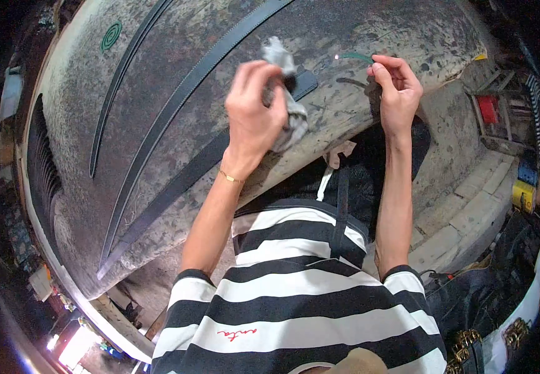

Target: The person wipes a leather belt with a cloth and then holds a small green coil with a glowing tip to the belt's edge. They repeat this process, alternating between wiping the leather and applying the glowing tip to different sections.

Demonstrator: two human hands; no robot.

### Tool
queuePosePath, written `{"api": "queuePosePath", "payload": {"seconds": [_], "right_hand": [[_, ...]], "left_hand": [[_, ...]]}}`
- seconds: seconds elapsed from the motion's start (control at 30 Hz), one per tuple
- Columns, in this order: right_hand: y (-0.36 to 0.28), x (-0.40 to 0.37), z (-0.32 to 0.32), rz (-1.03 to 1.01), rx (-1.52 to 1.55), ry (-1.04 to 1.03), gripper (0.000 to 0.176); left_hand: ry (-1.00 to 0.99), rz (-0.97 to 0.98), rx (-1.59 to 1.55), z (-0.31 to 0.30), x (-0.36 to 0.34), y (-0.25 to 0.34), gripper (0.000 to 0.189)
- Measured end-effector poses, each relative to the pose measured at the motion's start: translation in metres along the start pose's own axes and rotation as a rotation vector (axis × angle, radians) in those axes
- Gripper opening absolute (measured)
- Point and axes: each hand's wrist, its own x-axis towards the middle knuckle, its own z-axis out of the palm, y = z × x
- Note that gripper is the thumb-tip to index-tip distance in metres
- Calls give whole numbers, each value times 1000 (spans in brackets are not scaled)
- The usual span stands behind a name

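My left hand [254,109] is closed, fingers curled on a grey-white rag [296,118], over the end of a dark leather strap [201,153]. Some of the rag is hidden behind the fingers, and the hand is slightly blurred. Between thumb and fingers, my right hand [398,90] pinches a short green piece of mosquito coil [354,56] whose tip glows. That tip points left, above the worn tabletop. Left of my left hand lies a long black belt [186,93] with stitched edges, and another dark belt [119,81] curves beyond it.
A green spiral mosquito coil [111,37] lies at the table's far left. Many dark strips [45,162] line the left edge. To the right are a wooden stool [501,115], a yellow box [523,194] and brass-coloured buckles [466,346] low down.
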Motion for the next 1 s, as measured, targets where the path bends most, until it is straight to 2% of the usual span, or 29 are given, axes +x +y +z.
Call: {"api": "queuePosePath", "payload": {"seconds": [0.07,0.13,0.2,0.23,0.27,0.37,0.4,0.5,0.6,0.77,0.9,0.97,1.0], "right_hand": [[1,2,0,8,37,-2,12],[8,5,-2,-2,109,7,13],[8,5,-3,-4,121,14,12],[7,3,-4,1,118,15,12],[5,1,-3,-16,68,-19,12],[0,-3,-2,-47,-3,-121,12],[-1,-4,-1,-63,-26,-186,13],[-1,-5,1,-67,-100,-241,12],[-7,-7,6,-60,-192,-273,10],[-6,-3,4,-266,-407,-368,10],[-7,-3,6,-266,-424,-374,11],[-9,-7,9,-134,-278,-282,12],[-9,-7,9,-134,-279,-283,12]], "left_hand": [[-180,-14,-81,3,-10,9,21],[-224,157,-42,9,-12,4,23],[-241,138,-43,9,-15,5,24],[-277,186,59,6,-14,7,24],[-312,235,163,2,-12,8,23],[-399,206,232,-11,-4,9,21],[-355,191,216,-13,-5,2,16],[-226,-114,267,-17,-12,-15,8],[-205,-129,294,-15,-13,-16,10],[-192,-122,307,-12,-13,-14,10],[-194,-100,304,-12,-12,-16,10],[-193,-97,296,-12,-13,-16,10],[-197,-100,297,-12,-12,-16,10]]}}
